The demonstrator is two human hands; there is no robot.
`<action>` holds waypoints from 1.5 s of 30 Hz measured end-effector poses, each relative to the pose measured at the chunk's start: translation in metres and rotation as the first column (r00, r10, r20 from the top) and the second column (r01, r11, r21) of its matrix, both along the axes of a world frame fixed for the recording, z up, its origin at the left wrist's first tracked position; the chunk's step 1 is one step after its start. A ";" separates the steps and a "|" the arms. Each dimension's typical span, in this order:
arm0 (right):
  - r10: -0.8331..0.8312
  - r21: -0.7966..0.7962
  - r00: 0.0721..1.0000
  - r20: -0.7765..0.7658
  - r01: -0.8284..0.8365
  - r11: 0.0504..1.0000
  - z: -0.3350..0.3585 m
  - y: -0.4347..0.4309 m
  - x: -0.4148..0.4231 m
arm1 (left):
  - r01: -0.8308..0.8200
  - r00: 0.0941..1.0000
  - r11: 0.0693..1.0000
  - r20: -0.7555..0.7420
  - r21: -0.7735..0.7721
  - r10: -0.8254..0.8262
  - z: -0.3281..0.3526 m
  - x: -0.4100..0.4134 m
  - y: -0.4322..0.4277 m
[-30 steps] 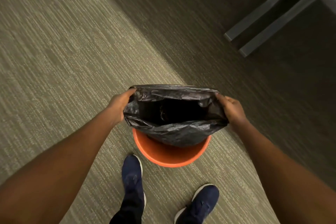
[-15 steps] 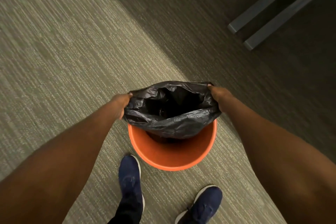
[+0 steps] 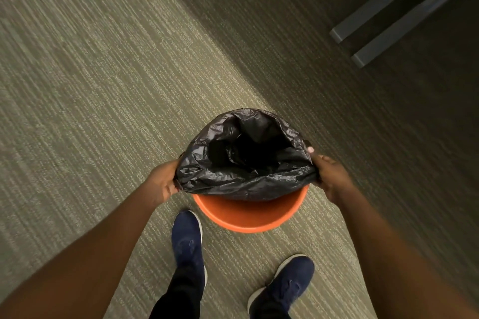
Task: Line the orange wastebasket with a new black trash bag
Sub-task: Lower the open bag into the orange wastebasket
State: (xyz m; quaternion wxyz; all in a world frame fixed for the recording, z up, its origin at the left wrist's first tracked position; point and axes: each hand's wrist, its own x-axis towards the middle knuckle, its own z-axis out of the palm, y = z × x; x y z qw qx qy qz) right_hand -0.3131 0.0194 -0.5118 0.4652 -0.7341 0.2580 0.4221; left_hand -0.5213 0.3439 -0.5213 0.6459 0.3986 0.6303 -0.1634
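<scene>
The orange wastebasket [image 3: 248,217] stands on the carpet just ahead of my feet. A crinkled black trash bag [image 3: 246,181] sits in it with its mouth spread wide. The bag's far edge covers the far side of the rim; the near orange rim and inner wall still show below the bag's near edge. My left hand [image 3: 162,184] grips the bag's edge on the left side. My right hand [image 3: 330,176] grips it on the right side. The bag's bottom is hidden in darkness.
Two grey furniture legs [image 3: 388,23] angle across the dark floor at the upper right. My two dark blue shoes [image 3: 188,241] [image 3: 282,285] stand just behind the wastebasket. Striped carpet [image 3: 103,85] lies all around.
The bag's mouth has been stretched wider and its far edge pushed back over the far rim. Both hands have shifted toward the near side of the basket, still gripping.
</scene>
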 end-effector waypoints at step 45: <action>-0.392 -0.006 0.915 -0.090 0.393 0.919 -0.005 0.008 -0.157 | -0.060 0.995 0.950 0.092 0.307 0.033 0.024 -0.055 -0.080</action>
